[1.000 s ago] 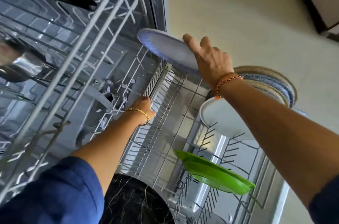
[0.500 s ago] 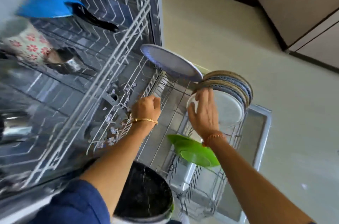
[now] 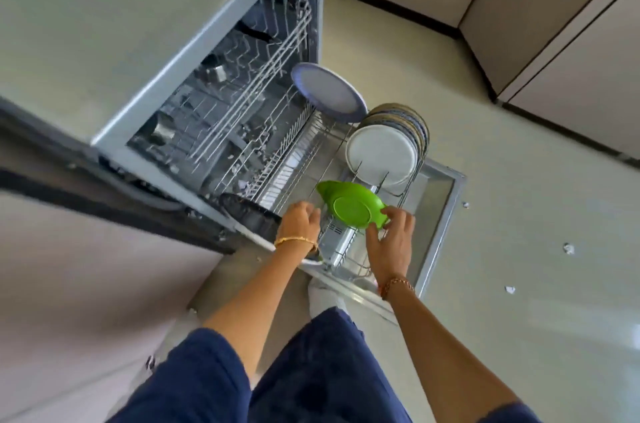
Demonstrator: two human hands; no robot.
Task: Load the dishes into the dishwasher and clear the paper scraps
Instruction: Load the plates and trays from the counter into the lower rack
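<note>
The dishwasher's lower rack [image 3: 301, 149] is pulled out over the open door [image 3: 446, 204]. In it a blue-grey plate [image 3: 329, 92] leans at the far end. A white plate [image 3: 381, 154] stands in front of several patterned plates [image 3: 415, 125]. A green dish [image 3: 349, 204] sits at the near end, and my right hand [image 3: 391, 244] pinches its near edge. My left hand [image 3: 299, 220] has its fingers curled at the rack's near-left rim, beside a black plate [image 3: 249, 215]. Paper scraps [image 3: 568, 248] lie on the floor to the right.
The upper rack [image 3: 252, 76] holds steel cups [image 3: 214, 71] and a dark utensil. More paper scraps [image 3: 242, 184] lie inside the tub. Cabinet doors [image 3: 571, 42] line the far right wall. Bare floor spreads right of the door, and my legs stand at its near edge.
I have straightened up, so the view has pulled back. My right hand left the blue-grey plate, passed the white plate and came to the green dish. My left hand drew back along the rack.
</note>
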